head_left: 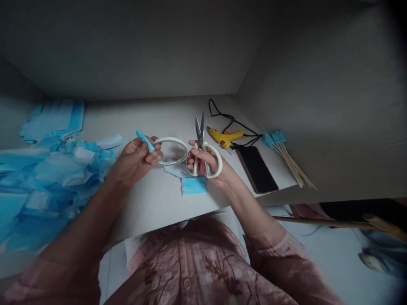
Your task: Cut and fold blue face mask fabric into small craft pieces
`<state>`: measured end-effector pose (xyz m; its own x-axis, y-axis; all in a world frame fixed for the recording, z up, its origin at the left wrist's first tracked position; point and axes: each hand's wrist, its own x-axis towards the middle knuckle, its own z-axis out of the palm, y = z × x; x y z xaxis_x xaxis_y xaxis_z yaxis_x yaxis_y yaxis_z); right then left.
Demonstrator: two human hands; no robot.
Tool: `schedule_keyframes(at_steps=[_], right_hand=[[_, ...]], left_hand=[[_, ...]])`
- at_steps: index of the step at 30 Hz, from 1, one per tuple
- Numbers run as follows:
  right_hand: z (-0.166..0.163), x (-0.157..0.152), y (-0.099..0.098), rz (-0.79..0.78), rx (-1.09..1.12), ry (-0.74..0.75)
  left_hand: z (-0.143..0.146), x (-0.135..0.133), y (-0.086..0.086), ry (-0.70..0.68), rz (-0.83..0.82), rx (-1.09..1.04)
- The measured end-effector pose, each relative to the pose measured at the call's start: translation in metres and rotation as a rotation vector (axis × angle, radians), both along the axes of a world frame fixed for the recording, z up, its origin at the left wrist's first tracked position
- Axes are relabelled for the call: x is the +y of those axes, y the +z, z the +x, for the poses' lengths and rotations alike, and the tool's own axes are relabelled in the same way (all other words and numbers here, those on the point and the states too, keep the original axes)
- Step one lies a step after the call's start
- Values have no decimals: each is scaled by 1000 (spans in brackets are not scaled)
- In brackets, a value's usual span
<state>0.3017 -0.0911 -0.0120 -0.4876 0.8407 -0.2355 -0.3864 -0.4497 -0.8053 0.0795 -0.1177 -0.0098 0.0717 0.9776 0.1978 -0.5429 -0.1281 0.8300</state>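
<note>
My left hand (137,160) is closed on a small rolled blue paper piece (145,140) and the rim of a white tape roll (173,150). My right hand (206,163) grips white-handled scissors (201,146), blades slightly apart and pointing away from me. The fingers of that hand also touch the tape roll's right side. A blue paper rectangle (193,185) lies on the white table (152,203) just below both hands.
A heap of blue tissue paper (47,178) covers the table's left. To the right lie a yellow glue gun (225,137) with black cord, a black phone (257,168), and wooden sticks with blue tips (288,154). Grey walls enclose the back and right.
</note>
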Motion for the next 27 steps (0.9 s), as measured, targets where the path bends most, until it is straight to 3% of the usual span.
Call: schedule_keyframes(at_steps=[6,14,17,22,24,27], right_hand=[[-1,-2,2,-21,22,46],[14,7,16,181,-82,-92],[17,10,24,306,-238,-119],[29,3,24,504,-538,-266],[37,-5,24,546,-599,-230],[49,-19,29,547,-649,12]], left_hand=[[1,-1,-2,-1,4,51],[-10,-5,8,60,13,310],[-11,-6,10,112,40,361],[-10,-1,8,254,27,262],[-9,1,7,317,43,207],[-8,4,7,387,82,134]])
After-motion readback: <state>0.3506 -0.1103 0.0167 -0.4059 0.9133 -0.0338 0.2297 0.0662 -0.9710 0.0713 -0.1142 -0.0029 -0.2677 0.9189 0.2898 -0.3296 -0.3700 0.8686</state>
